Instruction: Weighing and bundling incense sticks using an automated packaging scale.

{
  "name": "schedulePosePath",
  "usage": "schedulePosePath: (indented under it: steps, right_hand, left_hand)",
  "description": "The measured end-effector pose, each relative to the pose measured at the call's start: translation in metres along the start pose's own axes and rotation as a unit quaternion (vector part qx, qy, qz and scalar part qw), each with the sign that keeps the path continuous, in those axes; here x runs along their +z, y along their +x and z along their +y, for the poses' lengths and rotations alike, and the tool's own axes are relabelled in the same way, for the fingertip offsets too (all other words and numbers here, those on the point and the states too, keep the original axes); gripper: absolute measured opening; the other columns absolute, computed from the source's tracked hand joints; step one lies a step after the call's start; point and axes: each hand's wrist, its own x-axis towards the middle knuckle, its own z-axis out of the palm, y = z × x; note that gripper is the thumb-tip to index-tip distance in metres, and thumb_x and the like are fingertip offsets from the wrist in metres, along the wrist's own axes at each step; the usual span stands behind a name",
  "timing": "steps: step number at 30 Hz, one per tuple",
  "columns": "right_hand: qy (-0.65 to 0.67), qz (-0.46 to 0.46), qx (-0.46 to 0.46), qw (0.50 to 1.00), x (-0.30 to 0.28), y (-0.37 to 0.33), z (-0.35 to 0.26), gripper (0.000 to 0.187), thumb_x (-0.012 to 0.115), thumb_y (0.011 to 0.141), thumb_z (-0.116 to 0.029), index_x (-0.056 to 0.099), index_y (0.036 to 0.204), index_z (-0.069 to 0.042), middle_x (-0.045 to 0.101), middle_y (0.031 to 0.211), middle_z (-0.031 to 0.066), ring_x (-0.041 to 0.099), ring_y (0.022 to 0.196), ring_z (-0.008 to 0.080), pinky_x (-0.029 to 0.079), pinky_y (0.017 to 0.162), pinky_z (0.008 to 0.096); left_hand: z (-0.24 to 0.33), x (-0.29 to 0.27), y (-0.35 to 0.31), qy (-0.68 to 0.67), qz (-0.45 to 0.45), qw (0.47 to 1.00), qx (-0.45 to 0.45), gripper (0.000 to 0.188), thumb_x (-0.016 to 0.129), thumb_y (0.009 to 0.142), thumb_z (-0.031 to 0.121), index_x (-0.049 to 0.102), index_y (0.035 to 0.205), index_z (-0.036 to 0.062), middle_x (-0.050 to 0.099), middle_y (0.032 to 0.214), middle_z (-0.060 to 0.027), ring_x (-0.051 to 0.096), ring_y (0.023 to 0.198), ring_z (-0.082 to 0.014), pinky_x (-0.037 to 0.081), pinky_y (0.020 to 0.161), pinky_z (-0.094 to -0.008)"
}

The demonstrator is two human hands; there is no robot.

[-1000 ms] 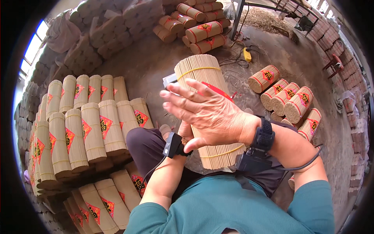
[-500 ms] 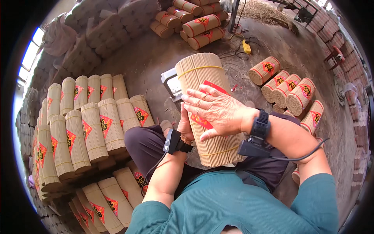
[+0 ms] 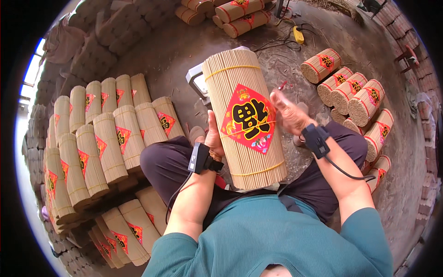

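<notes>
A thick bundle of thin tan sticks [image 3: 219, 97] stands tilted before me, bound by yellow bands near both ends. On its front lies a red diamond-shaped label [image 3: 235, 99] with black and gold print, crossed by another thin yellow band. My left hand [image 3: 213, 138] grips the bundle's left side, thumb up along it, its other fingers mostly hidden behind. At the right edge my right hand [image 3: 293, 115] is slightly blurred, its fingers stretched out beside the bundle; whether it touches is hard to tell. Behind the bundle, a grey-white metal frame [image 3: 196, 76] is partly hidden.
Rows of similar labelled bundles [image 3: 108, 152] are stacked at my left. Shorter red-banded bundles [image 3: 364, 104] lie piled on the floor at right, more [image 3: 244, 21] at the far side. A yellow power strip [image 3: 298, 35] with dark cables lies on the floor.
My right hand has moved off the bundle's front to its right side, uncovering the label, which now lies flat. The view has shifted slightly; my left hand keeps its hold.
</notes>
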Motion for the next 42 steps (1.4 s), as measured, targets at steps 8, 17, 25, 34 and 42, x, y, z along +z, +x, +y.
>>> schedulePosePath:
  steps: [8, 17, 25, 34, 42]
  right_hand:
    - [0.291, -0.180, 0.109, 0.933, -0.019, 0.002, 0.056, 0.087, 0.062, 0.076, -0.065, 0.043, 0.135, -0.003, 0.059, 0.126, 0.0114, 0.059, 0.113, 0.0192, 0.048, 0.098, 0.0367]
    - [0.180, -0.149, 0.080, 0.969, -0.014, 0.029, 0.078, 0.096, 0.071, 0.072, -0.062, 0.039, 0.135, 0.002, 0.056, 0.126, 0.0122, 0.054, 0.115, 0.0173, 0.045, 0.098, 0.0325]
    - [0.137, -0.151, 0.100, 0.974, -0.008, 0.064, 0.096, 0.093, 0.076, 0.072, -0.056, 0.037, 0.136, 0.000, 0.057, 0.124, 0.0117, 0.057, 0.112, 0.0181, 0.047, 0.095, 0.0321]
    - [0.152, -0.120, 0.144, 0.971, -0.010, 0.100, 0.097, 0.087, 0.072, 0.077, -0.055, 0.042, 0.133, 0.004, 0.060, 0.120, 0.0123, 0.058, 0.108, 0.0170, 0.048, 0.093, 0.0311]
    - [0.207, -0.139, 0.195, 0.949, -0.015, 0.137, 0.097, 0.070, 0.069, 0.083, -0.046, 0.043, 0.131, -0.003, 0.063, 0.116, 0.0119, 0.065, 0.098, 0.0185, 0.055, 0.085, 0.0334]
  left_hand:
    - [-0.001, -0.015, 0.012, 0.108, 0.045, 0.993, -0.035, 0.084, 0.054, 0.081, 0.067, 0.040, 0.139, 0.0071, 0.053, 0.134, -0.0106, 0.054, 0.119, -0.0240, 0.045, 0.100, -0.0428]
    - [-0.002, -0.026, 0.024, 0.222, 0.143, 0.962, 0.066, 0.077, 0.076, 0.079, 0.040, 0.039, 0.134, 0.0025, 0.055, 0.126, -0.0085, 0.053, 0.116, -0.0192, 0.042, 0.100, -0.0349]
    - [0.003, -0.045, 0.031, 0.211, 0.220, 0.949, 0.079, 0.064, 0.077, 0.078, 0.029, 0.045, 0.127, 0.0004, 0.062, 0.113, -0.0095, 0.063, 0.098, -0.0194, 0.052, 0.086, -0.0331]
    - [0.017, -0.073, 0.058, 0.205, 0.265, 0.937, 0.097, 0.062, 0.078, 0.079, 0.031, 0.048, 0.123, -0.0005, 0.064, 0.109, -0.0093, 0.064, 0.094, -0.0180, 0.054, 0.083, -0.0313]
    - [0.027, -0.079, 0.079, 0.201, 0.301, 0.925, 0.120, 0.061, 0.076, 0.080, 0.033, 0.048, 0.124, 0.0008, 0.064, 0.109, -0.0085, 0.064, 0.094, -0.0179, 0.054, 0.083, -0.0316]
